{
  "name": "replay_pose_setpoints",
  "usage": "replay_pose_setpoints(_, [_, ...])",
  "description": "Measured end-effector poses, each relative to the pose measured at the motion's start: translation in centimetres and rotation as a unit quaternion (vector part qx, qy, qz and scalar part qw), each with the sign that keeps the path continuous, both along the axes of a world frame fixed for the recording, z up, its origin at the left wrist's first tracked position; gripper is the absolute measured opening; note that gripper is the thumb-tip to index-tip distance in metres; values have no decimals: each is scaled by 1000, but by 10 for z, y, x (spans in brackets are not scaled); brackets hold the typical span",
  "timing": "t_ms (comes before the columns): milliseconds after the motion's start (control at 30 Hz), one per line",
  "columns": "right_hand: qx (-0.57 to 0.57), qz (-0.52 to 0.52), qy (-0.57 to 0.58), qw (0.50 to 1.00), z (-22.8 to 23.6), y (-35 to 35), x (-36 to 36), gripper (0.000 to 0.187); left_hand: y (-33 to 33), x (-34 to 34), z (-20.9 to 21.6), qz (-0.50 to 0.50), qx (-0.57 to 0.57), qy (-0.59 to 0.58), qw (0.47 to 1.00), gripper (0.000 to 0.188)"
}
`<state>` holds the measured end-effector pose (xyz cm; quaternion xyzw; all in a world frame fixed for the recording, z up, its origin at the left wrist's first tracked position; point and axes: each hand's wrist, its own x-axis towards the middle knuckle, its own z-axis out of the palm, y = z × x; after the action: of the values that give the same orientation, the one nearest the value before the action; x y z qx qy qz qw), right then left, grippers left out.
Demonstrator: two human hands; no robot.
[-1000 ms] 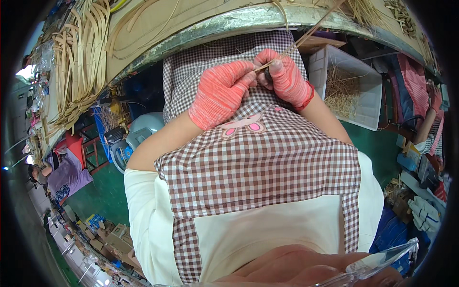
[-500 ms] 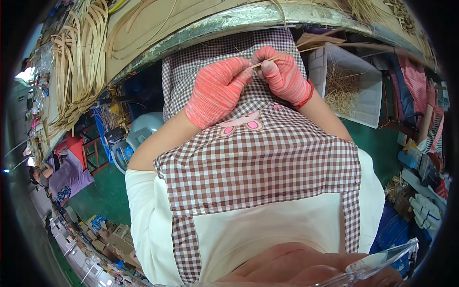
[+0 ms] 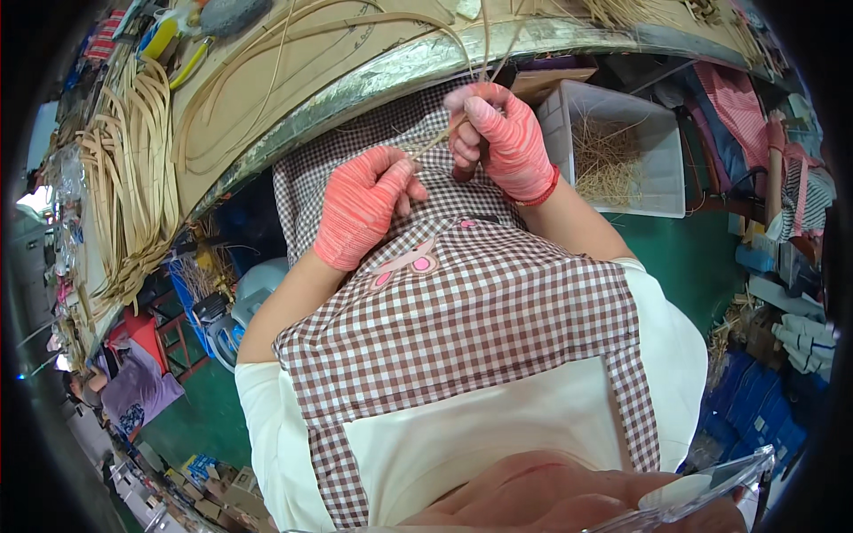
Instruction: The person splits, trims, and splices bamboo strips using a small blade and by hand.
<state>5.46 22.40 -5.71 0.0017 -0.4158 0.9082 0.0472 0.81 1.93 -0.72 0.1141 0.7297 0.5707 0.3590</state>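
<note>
A thin tan bamboo strip [image 3: 433, 143] runs slantwise between my two hands, above my lap. My left hand [image 3: 362, 206], in a coral-pink knit glove with bare fingertips, pinches its lower left end between thumb and forefinger. Higher up and to the right, my right hand [image 3: 508, 140] wears the same kind of glove and grips the strip with thumb and curled fingers. Beyond the right hand, long strip ends rise over the table edge. Behind both hands lies a brown-and-white checked apron [image 3: 462, 311] with a pink animal patch.
Ahead, the worktable [image 3: 391, 80] has a worn, taped edge. A bundle of flat tan strips [image 3: 133, 178] hangs over its left side, near a yellow-handled tool [image 3: 191, 62]. To the right, under the table edge, a white bin [image 3: 662, 182] holds thin shavings. Grey plastic seating [image 3: 258, 289] stands at left.
My hands have moved apart, the left one lower and leftward, exposing more strip between them. The long ends have swung from pointing right to pointing up over the table. The view has shifted slightly.
</note>
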Motion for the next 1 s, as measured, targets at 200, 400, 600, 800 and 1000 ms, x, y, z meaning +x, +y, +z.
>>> replay_pose_setpoints(200, [161, -152, -38, 975, 16, 20, -8, 23, 1, -10, -9, -10, 14, 46, 999, 30])
replay_pose_setpoints(400, [315, -342, -79, 882, 26, 95, -44, 25, -23, -54, -29, 97, -6, 242, 965, 31])
replay_pose_setpoints(600, [551, -425, -77, 714, 17, 169, -95, 36, -56, -116, -30, 126, -268, 468, 833, 42])
replay_pose_setpoints(800, [655, -470, -82, 586, 11, 195, -119, 45, -59, -155, -46, 117, -480, 483, 723, 52])
replay_pose_setpoints(1000, [584, -413, -154, 682, -1, 181, -99, 44, -71, -171, -67, 120, -451, 465, 752, 36])
